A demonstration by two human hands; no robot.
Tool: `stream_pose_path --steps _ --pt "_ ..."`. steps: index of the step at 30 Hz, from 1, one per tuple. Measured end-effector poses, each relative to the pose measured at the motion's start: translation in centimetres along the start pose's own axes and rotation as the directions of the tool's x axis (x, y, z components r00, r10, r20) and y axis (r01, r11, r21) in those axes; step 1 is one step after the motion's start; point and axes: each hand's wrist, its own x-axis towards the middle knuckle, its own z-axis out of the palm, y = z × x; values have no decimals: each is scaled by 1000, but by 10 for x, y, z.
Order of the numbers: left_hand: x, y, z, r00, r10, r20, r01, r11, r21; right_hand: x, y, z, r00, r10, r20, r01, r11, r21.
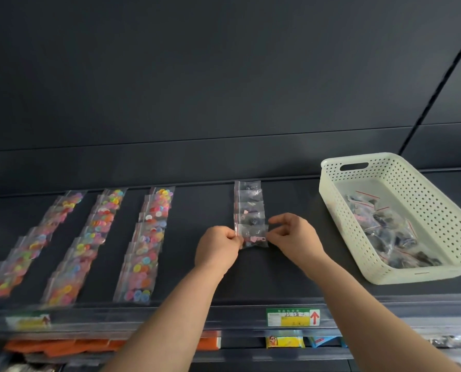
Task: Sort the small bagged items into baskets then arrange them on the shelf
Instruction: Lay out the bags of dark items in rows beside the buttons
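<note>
Can't really make out what's in the bag (253, 237), just dark bits and something pink. Left hand (218, 247) and right hand (295, 234) are pinching its side edges, holding it flat on the shelf (197, 205) at the near end of a row (248, 202) running front to back. Basket (425, 200) is sitting off right.

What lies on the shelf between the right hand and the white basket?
Only bare dark shelf lies between the right hand, which pinches a small bag, and the white basket; the head view shows it.
</note>
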Motion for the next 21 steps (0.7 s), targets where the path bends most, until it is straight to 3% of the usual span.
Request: stream_pose_path --steps 7,14,17,21 --pt "12 -3 4 996 40 -76 -26 983 183 3 -2 9 993 42 -114 -61 983 -171" --pt "17 -4 5 997 26 -74 -8 971 241 4 -2 8 990 14 -138 -41 980 -193" --pt "15 1 3 996 19 -91 -2 983 183 4 -4 1 988 -50 -143 22 981 -192" --pt "9 24 9 992 96 -80 -90 993 72 -1 -10 -28 939 -254 -233 158 919 -362"
